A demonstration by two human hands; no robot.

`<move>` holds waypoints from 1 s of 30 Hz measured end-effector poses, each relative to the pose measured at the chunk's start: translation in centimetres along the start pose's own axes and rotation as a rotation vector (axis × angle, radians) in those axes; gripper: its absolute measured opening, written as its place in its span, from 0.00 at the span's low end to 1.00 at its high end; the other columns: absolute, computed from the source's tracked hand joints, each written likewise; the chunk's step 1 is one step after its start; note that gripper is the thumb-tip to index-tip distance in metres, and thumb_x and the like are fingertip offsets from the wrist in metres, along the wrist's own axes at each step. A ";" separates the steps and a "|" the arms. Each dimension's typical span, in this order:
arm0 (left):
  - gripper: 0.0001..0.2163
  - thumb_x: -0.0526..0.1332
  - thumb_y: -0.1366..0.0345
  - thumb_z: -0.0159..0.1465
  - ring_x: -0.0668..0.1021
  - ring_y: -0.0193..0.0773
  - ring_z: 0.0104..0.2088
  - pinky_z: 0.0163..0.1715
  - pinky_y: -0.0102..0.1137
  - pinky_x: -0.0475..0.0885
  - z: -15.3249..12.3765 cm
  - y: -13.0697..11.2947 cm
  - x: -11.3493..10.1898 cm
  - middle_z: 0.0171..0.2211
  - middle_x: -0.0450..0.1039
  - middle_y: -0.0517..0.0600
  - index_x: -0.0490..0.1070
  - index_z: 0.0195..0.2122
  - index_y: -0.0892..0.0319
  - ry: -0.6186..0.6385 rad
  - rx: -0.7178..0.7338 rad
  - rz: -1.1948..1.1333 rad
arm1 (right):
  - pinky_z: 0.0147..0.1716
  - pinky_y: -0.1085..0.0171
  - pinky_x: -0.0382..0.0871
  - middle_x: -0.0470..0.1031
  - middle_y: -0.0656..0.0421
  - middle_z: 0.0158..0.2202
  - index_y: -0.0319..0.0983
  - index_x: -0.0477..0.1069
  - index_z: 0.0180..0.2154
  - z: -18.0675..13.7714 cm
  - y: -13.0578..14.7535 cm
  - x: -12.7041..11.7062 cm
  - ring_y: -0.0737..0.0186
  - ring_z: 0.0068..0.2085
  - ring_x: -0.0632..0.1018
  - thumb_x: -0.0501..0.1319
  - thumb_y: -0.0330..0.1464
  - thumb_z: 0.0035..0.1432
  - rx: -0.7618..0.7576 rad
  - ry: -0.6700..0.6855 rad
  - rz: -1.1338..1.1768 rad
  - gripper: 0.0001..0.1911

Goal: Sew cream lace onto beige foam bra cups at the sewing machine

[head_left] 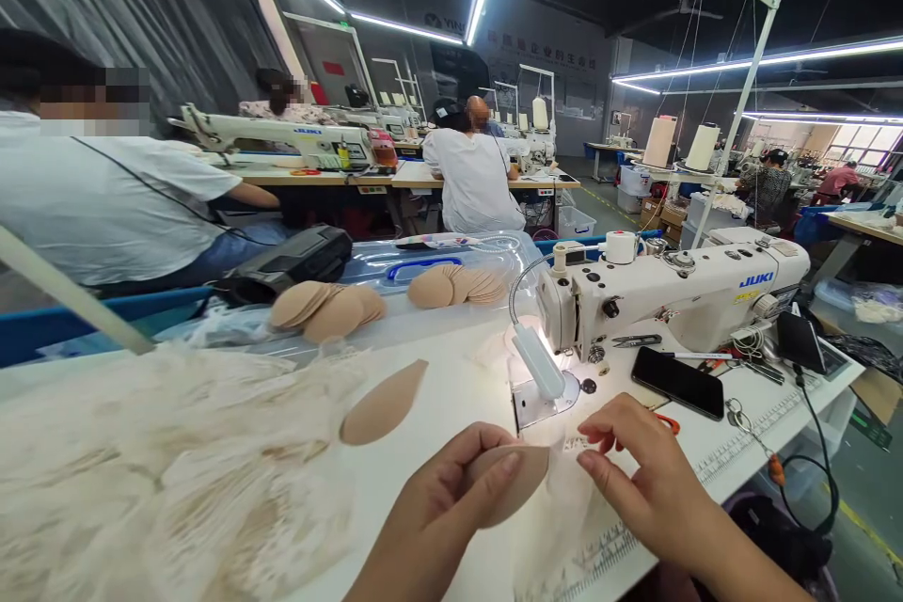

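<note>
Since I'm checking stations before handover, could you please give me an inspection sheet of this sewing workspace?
Surface: white table, lit near the needle by a lamp.
Job's things: beige pad, white fabric, sewing machine.
Clutter: loose pad, two pad stacks, lace heap, phone, keys, snips.
Grippers: left hand closed on the beige pad; right hand has its fingertips at the white fabric, grip unclear.
Cables: black cable drops over the table's right edge.
Surroundings: seated person in white top and others at machines; thread cones.
</note>
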State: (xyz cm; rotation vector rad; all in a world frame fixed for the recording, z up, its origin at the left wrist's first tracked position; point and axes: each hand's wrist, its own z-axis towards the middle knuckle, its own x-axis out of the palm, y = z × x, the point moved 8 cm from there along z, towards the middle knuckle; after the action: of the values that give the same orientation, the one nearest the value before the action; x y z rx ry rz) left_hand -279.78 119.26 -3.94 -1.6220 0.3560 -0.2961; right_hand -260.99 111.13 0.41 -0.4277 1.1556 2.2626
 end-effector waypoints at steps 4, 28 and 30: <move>0.18 0.70 0.45 0.60 0.75 0.41 0.35 0.34 0.27 0.71 -0.6 -1.2 0.4 0.31 0.77 0.47 0.81 0.33 0.56 -0.015 0.052 0.016 | 0.37 0.62 0.69 0.73 0.58 0.38 0.42 0.72 0.42 1.0 0.8 1.5 0.60 0.39 0.75 0.60 0.29 0.69 0.051 0.030 0.010 0.03; 0.29 0.76 0.41 0.50 0.79 0.50 0.44 0.46 0.39 0.77 1.0 1.0 1.2 0.42 0.80 0.53 0.78 0.47 0.54 0.145 0.075 0.123 | 0.32 0.65 0.55 0.64 0.64 0.34 0.40 0.67 0.38 -0.9 -2.4 7.0 0.67 0.30 0.62 0.63 0.50 0.70 0.474 0.157 0.981 0.20; 0.25 0.76 0.41 0.51 0.80 0.47 0.39 0.41 0.37 0.77 0.5 0.9 2.3 0.37 0.81 0.52 0.79 0.40 0.56 0.227 0.009 0.045 | 0.32 0.65 0.54 0.62 0.64 0.33 0.41 0.66 0.38 -1.1 -2.1 7.1 0.67 0.30 0.60 0.62 0.51 0.71 0.475 0.186 0.972 0.21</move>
State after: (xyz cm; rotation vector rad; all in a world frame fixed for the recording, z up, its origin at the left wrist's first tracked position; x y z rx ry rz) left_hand -277.54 118.73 -4.89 -1.5729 0.5618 -0.4487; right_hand -265.34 113.56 -5.18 0.1800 2.2909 2.5738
